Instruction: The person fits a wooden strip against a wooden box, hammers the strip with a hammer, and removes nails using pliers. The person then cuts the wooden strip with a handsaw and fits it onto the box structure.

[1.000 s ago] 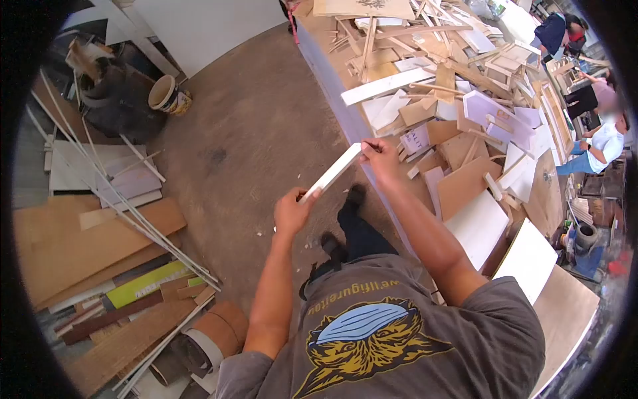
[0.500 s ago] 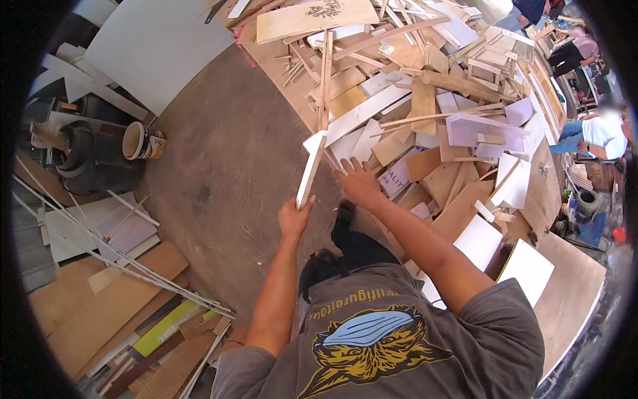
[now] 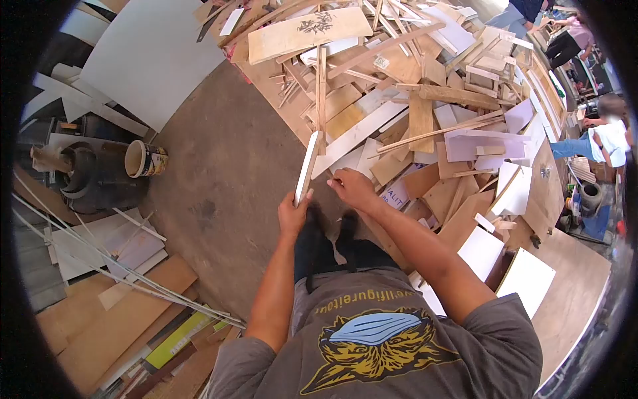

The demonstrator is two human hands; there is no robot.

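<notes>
My left hand [image 3: 292, 214] is wrapped round the near end of a wooden strip [image 3: 308, 163] with a white face. The strip points away from me, and a bare wood length [image 3: 320, 86] runs on from its far end to the pile; whether the two are one piece, I cannot tell. My right hand [image 3: 353, 189] is close by on the right, at the table's edge, with its fingers curled in. What those fingers hold, if anything, is hidden. Just beyond the right hand lies a long white board [image 3: 362, 133] among the offcuts.
Wood offcuts, boards and sticks cover the table [image 3: 571, 272] on my right. On the left stand a bucket [image 3: 136, 159] and a large white panel [image 3: 149, 53]. More boards [image 3: 126, 319] and long thin rods [image 3: 143, 271] lie lower left. People [image 3: 608, 139] are at far right.
My right hand has drawn back slightly from the pile, and its spread fingers have curled in. The left hand still grips the strip, which now stands a little more upright in view.
</notes>
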